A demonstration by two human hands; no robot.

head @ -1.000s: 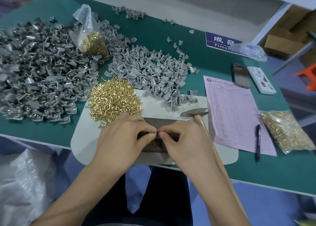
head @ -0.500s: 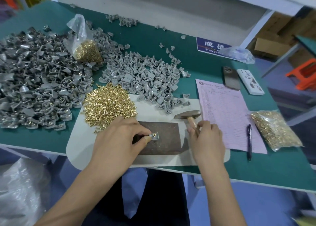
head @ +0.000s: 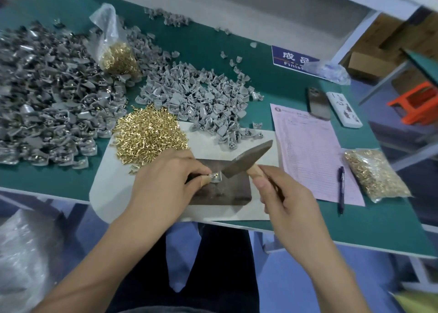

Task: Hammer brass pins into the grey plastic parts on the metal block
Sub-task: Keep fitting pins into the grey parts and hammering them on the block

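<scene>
Green-topped work table [head: 213, 52], spread with a big heap of grey plastic parts [head: 47, 94] at left and a smaller grey heap [head: 201, 99] further in. Loose pile of brass pins [head: 149, 135] on a white mat [head: 104, 182]. Dark flat metal block [head: 222, 191] on that mat. Left hand [head: 163, 189] pinching one small grey plastic part [head: 216, 177] on the block. Right hand [head: 286, 199] curled round the wooden-handled hammer [head: 248, 157], head touching that part.
</scene>
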